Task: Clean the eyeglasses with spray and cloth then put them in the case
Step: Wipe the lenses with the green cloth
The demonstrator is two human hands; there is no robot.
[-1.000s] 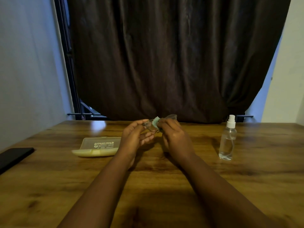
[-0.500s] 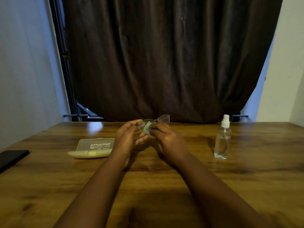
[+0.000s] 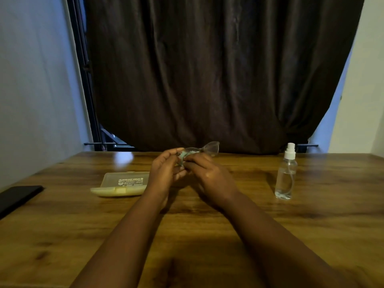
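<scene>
Both hands work above the surface [image 3: 207, 235]: left hand [image 3: 165, 172] pinches the light, brittle clear eyeglasses [image 3: 204, 149] by one rim, right hand [image 3: 209, 173] pinches the soft green cloth [image 3: 182, 156] against that slippery lens.

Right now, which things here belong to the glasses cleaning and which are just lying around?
Part of the job:
eyeglasses
green cloth
spray bottle
glasses case
left hand
right hand

Lying about:
black phone
</scene>
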